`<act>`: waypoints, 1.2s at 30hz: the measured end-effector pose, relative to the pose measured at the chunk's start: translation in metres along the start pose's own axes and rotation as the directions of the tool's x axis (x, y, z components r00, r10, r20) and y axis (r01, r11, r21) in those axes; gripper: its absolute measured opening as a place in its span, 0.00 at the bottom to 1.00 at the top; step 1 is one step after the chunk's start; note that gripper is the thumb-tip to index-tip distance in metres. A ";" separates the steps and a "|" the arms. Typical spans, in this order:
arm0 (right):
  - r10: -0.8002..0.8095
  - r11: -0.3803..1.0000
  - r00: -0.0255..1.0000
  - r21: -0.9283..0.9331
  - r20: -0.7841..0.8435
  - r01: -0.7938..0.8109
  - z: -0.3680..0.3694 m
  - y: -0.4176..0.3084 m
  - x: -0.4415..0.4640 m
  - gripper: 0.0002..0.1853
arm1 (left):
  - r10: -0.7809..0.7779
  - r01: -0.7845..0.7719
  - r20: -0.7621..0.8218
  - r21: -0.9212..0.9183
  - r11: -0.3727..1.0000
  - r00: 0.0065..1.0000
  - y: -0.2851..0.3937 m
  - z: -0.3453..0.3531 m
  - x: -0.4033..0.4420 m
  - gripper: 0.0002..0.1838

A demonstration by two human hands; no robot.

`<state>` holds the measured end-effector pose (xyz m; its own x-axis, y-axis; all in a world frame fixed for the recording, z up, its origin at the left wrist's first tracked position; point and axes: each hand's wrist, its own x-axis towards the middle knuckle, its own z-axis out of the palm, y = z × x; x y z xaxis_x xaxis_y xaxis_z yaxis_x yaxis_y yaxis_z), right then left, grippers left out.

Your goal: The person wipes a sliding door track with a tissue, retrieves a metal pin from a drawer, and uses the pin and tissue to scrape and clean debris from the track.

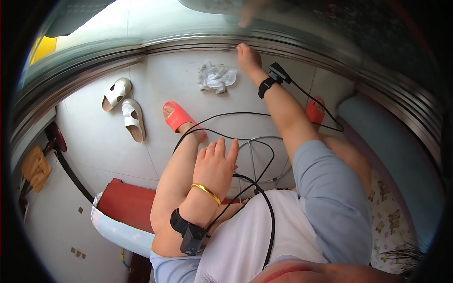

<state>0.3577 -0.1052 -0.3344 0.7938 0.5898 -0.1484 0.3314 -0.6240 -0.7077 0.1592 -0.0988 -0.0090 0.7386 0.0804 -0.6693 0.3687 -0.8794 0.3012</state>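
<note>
While the right arm (pixel 286 108) stretched far forward in the head view, the right hand (pixel 249 58) curled in, fingers drawn narrow; whether they pinched anything, you couldn't tell! The metal track (pixel 188 45) ran right at those fingertips, a crumpled white wad (pixel 214 77) lying nearby on the floor (pixel 163 82). And the left hand (pixel 214 162)? It hung near the left leg (pixel 172 184), fingers loosely apart.
</note>
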 end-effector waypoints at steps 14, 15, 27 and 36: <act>0.032 0.988 0.997 -0.152 0.075 -0.020 -0.006 0.003 0.011 0.09 | -0.035 0.034 0.034 0.032 0.999 0.999 0.007 0.008 0.002 0.29; 0.033 0.988 0.997 -0.150 0.073 -0.022 -0.009 0.001 0.011 0.09 | -0.036 0.035 0.028 0.028 0.999 0.999 0.007 0.008 0.002 0.28; 0.014 0.988 0.995 -0.156 0.098 0.001 -0.009 0.017 0.006 0.10 | -0.040 0.040 0.018 0.010 0.999 0.999 0.006 0.018 -0.002 0.29; 0.071 0.994 0.982 0.074 0.173 -0.085 0.007 0.019 0.012 0.10 | -0.048 0.048 0.013 0.006 0.999 0.999 -0.001 0.015 0.000 0.29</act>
<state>0.3702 -0.1062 -0.3549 0.7149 0.6238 -0.3158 0.2239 -0.6322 -0.7418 0.1504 -0.1048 -0.0191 0.7130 0.1162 -0.6914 0.3998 -0.8776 0.2647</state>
